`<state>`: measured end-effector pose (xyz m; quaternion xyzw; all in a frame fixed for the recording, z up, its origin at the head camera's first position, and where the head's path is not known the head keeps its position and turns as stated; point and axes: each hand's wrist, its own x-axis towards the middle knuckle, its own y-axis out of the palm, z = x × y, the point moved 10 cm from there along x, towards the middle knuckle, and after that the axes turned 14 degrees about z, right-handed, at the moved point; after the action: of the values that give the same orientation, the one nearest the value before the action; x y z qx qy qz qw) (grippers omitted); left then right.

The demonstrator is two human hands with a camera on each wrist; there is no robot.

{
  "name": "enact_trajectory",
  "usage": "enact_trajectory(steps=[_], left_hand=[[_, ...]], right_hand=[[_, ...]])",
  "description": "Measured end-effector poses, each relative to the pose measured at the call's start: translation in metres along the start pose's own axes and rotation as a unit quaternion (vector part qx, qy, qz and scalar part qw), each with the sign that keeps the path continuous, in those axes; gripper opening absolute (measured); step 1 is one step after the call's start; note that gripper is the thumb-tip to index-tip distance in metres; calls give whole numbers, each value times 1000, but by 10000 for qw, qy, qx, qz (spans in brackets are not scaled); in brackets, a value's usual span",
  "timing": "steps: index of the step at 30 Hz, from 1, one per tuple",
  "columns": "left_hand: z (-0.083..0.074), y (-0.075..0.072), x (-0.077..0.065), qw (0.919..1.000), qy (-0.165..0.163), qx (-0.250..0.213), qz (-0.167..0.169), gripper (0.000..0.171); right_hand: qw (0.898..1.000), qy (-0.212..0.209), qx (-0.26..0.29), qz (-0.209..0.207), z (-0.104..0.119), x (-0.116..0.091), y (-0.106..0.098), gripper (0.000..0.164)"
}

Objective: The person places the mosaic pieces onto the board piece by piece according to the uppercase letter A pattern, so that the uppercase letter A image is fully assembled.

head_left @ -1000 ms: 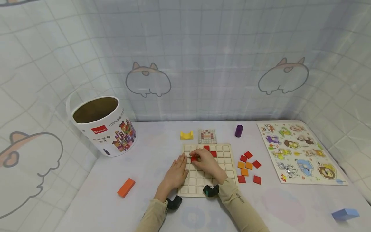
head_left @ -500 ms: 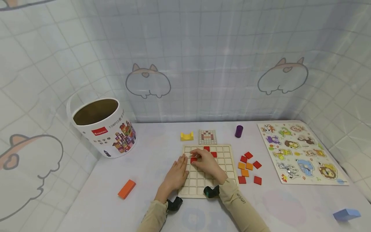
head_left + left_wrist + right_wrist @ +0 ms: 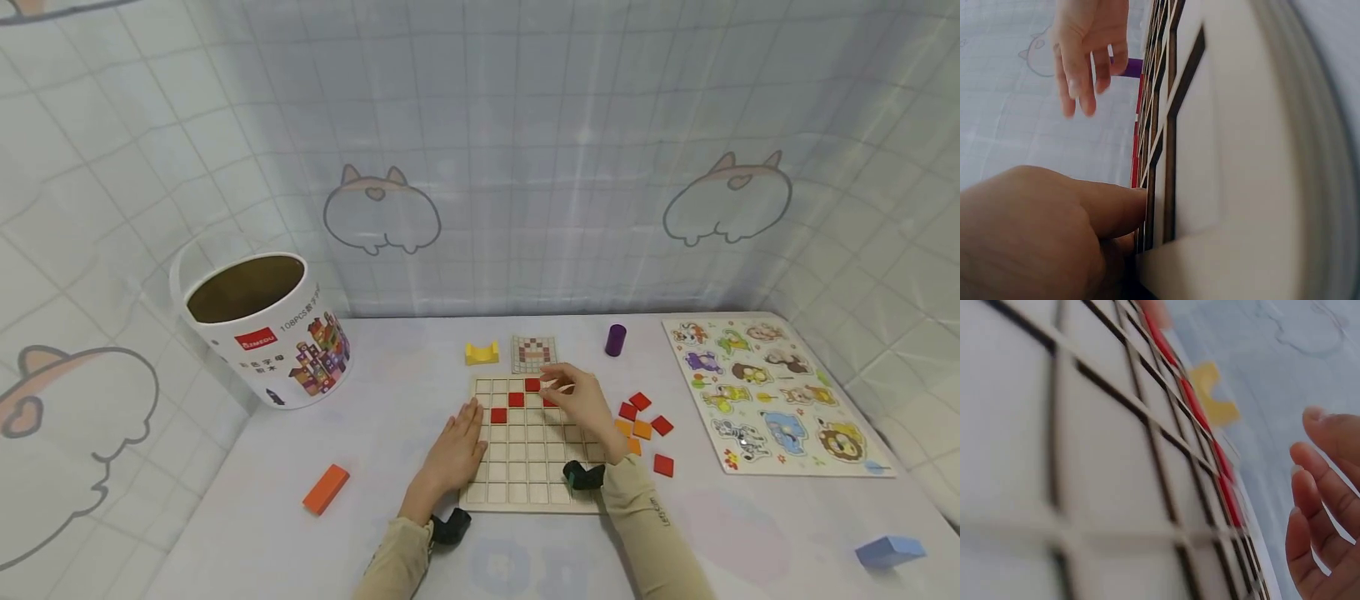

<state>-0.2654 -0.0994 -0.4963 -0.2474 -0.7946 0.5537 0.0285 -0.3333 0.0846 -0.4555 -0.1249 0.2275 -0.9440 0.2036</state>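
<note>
The wooden grid board (image 3: 517,492) lies in the middle of the table. Red square tiles sit in its upper cells: one tile (image 3: 498,415) at the left, another tile (image 3: 516,400) up and right of it, and a top tile (image 3: 532,385). A further red tile (image 3: 551,402) is partly hidden by my right hand (image 3: 585,404). That hand hovers over the board's upper right, fingers loosely bent, with nothing between them in the right wrist view. My left hand (image 3: 456,450) rests along the board's left edge, its fingers straight and its thumb (image 3: 1116,206) touching the board.
Right of the board lie several loose red tiles (image 3: 663,465) and orange tiles (image 3: 642,430). Behind it are a pattern card (image 3: 534,354), a yellow block (image 3: 482,353) and a purple cylinder (image 3: 616,340). An animal puzzle (image 3: 783,400) and a white bucket (image 3: 292,358) flank them.
My right hand has let go of the red tiles at the left of the board and moved right, uncovering the tiles there. My left hand has stayed in place.
</note>
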Motion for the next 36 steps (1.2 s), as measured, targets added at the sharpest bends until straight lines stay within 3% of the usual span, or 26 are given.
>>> enact_trajectory(steps=[5, 16, 25, 28, 36], left_hand=[[0, -1, 0, 10000, 27, -23, 1, 59], [0, 2, 2, 9999, -50, 58, 88, 59], [-2, -1, -1, 10000, -22, 64, 54, 58], [-2, -1, -1, 9999, -51, 85, 80, 58], [-1, -1, -1, 9999, -52, 112, 85, 58]], right_hand=[[9989, 233, 95, -398, -11, -11, -26, 38], [9941, 714, 121, -812, -42, -41, -68, 39], [9784, 1345, 196, -1559, -69, -73, -109, 40], [9760, 1639, 129, -1430, -78, -81, -112, 42], [9814, 1870, -312, -304, -89, -82, -100, 46]])
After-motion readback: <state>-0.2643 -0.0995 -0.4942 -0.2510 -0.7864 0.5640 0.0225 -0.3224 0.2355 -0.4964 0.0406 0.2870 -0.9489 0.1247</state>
